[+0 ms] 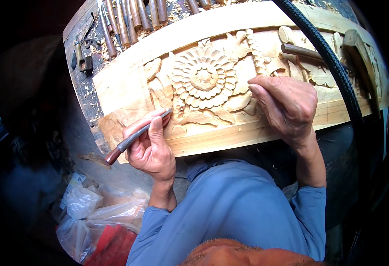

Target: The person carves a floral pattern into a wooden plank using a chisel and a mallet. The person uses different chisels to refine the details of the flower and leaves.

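A pale carved wooden panel (128, 93) stretches across the bench, with a many-petalled flower (204, 76) and leaves in relief. My left hand (150, 148) is closed around a carving chisel (129, 141). The chisel's dark handle points toward the lower left, and its metal tip reaches the carved leaves just left of and below the flower. To the right of the flower, my right hand (287, 104) is over the carving, thumb and fingers pinched together. Whatever may be between those fingertips is too small or hidden to make out.
Several wooden-handled carving tools (134, 17) lie along the far edge among wood shavings. A wooden mallet (357, 51) rests on the panel's right end, with a thick black hose (323, 42) crossing over it. A metal tool (85, 63) sits at left. Below is a clear plastic bag (81, 208).
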`<action>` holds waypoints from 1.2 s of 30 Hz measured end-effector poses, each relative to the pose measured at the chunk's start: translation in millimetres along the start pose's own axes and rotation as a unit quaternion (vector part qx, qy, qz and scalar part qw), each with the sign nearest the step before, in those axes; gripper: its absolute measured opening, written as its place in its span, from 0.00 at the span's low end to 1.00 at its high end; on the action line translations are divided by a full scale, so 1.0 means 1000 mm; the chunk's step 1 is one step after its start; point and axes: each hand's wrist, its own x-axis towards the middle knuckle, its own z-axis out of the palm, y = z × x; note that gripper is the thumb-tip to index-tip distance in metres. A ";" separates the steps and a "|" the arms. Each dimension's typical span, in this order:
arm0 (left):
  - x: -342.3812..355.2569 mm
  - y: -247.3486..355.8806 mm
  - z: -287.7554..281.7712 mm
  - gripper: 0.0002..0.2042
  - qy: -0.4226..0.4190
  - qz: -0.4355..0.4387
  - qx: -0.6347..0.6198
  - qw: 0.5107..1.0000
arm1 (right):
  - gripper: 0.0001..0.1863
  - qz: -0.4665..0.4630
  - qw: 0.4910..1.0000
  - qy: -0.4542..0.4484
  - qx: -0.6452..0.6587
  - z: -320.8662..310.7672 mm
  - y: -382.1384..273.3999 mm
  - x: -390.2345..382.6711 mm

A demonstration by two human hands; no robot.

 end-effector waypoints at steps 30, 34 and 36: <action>0.002 0.002 -0.001 0.07 -0.035 0.036 0.088 0.995 | 0.06 0.016 1.000 -0.020 0.003 -0.002 0.000 0.002; -0.002 -0.005 -0.003 0.07 -0.021 0.012 0.040 0.999 | 0.06 0.019 1.000 -0.021 0.005 -0.001 -0.001 0.003; -0.005 -0.004 -0.002 0.08 -0.013 0.006 0.034 0.999 | 0.06 0.022 0.999 -0.023 0.007 -0.001 -0.002 0.005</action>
